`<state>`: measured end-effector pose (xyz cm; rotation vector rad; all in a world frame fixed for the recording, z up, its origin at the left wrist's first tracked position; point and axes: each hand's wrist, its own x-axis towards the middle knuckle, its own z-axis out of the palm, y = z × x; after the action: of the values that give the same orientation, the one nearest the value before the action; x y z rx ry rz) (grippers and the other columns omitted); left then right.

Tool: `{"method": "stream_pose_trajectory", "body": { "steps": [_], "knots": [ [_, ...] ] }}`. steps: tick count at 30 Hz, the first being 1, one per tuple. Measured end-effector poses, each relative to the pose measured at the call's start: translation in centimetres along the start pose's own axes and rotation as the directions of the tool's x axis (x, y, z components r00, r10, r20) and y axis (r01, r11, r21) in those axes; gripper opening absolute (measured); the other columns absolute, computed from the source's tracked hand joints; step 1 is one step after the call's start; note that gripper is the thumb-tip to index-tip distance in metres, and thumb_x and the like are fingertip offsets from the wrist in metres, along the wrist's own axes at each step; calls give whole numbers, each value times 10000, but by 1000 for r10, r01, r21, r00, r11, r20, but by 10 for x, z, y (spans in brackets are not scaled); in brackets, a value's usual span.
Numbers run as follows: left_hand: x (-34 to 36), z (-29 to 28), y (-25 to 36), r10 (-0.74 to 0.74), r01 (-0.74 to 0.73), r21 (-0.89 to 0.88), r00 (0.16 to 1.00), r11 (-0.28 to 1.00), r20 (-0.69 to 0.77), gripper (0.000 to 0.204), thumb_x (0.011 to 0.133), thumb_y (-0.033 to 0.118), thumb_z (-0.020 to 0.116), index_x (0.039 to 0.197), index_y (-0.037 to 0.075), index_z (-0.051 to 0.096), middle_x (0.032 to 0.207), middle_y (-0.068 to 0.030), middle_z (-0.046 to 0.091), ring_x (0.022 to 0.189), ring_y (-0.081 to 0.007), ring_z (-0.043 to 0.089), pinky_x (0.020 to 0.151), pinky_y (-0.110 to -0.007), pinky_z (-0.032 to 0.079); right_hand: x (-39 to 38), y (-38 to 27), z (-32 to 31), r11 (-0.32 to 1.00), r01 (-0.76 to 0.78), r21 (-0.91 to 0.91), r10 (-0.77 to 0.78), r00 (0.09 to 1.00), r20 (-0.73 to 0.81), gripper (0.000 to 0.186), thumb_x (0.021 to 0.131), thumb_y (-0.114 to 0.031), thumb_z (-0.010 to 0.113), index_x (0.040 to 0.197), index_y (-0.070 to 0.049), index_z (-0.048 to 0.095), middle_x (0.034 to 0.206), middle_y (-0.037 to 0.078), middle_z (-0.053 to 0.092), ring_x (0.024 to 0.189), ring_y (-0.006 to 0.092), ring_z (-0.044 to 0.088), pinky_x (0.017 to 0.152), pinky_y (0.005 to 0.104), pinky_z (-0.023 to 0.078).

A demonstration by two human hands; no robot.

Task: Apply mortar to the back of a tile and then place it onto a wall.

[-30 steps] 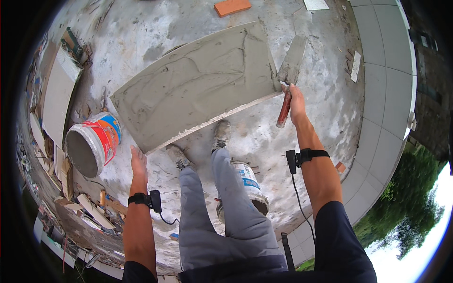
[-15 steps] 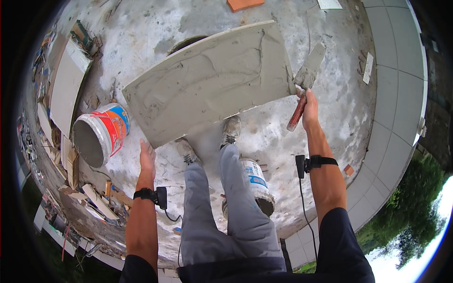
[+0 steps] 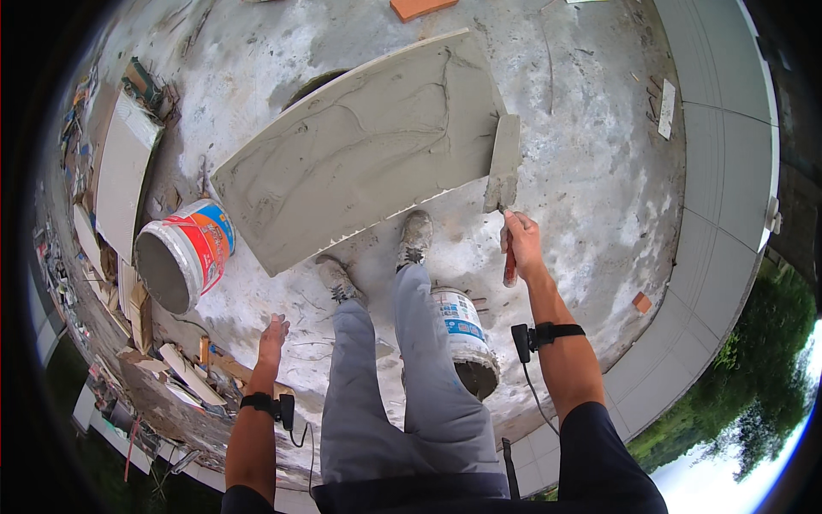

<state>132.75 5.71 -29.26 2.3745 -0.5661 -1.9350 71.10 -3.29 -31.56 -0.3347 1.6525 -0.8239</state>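
Observation:
In front of my feet a large tile (image 3: 360, 146) is coated with grey mortar, its surface ridged and smeared. It leans up at its far edge over something dark and round that is mostly hidden. My right hand (image 3: 524, 242) is wrapped round the red handle of a trowel (image 3: 503, 158). The mortar-caked blade lies along the tile's right edge. My left hand (image 3: 272, 340) hangs below the tile's near left corner, apart from it, fingers loosely open and holding nothing.
A tipped bucket (image 3: 190, 254) of grey mortar lies left of the tile. Another bucket (image 3: 460, 330) rests beside my right leg. Boards and rubble (image 3: 128, 171) line the left side. An orange brick (image 3: 421, 8) lies beyond the tile, and a pale tiled ledge (image 3: 717, 180) curves along the right.
My left hand has come off the tile's near left corner and dropped back toward me. My right hand has moved left and nearer, swinging the trowel blade upright against the tile's right edge.

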Motion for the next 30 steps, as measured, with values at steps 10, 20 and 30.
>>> {"method": "stream_pose_trajectory", "body": {
  "steps": [10, 20, 30],
  "knots": [
    [-47, 27, 14, 24, -22, 88, 1000, 996, -19, 810, 1003, 650, 384, 1453, -19, 468, 1294, -209, 631, 1217, -252, 581, 1056, -340, 404, -47, 41, 36, 382, 349, -855, 80, 910, 407, 433, 928, -464, 600, 978, -44, 690, 811, 248, 688, 839, 433, 676, 774, 513, 533],
    [-66, 43, -14, 43, -43, -2, 999, 999, 1, 774, 1022, 590, 433, 1410, -77, 489, 1258, -210, 647, 1193, -255, 597, 1071, -354, 410, -47, 47, 165, 564, 348, -749, -156, 935, 318, 464, 938, -462, 600, 908, -5, 668, 746, 229, 675, 766, 381, 699, 689, 462, 540],
    [-75, 14, -97, 31, -25, -120, 998, 992, 50, 776, 1028, 602, 395, 1440, -52, 458, 1296, -205, 622, 1239, -256, 566, 1108, -369, 387, -77, 77, 169, 167, 577, -799, -25, 813, 582, 393, 930, -426, 611, 956, -35, 642, 804, 198, 700, 784, 392, 687, 706, 484, 546]
  ]
}}
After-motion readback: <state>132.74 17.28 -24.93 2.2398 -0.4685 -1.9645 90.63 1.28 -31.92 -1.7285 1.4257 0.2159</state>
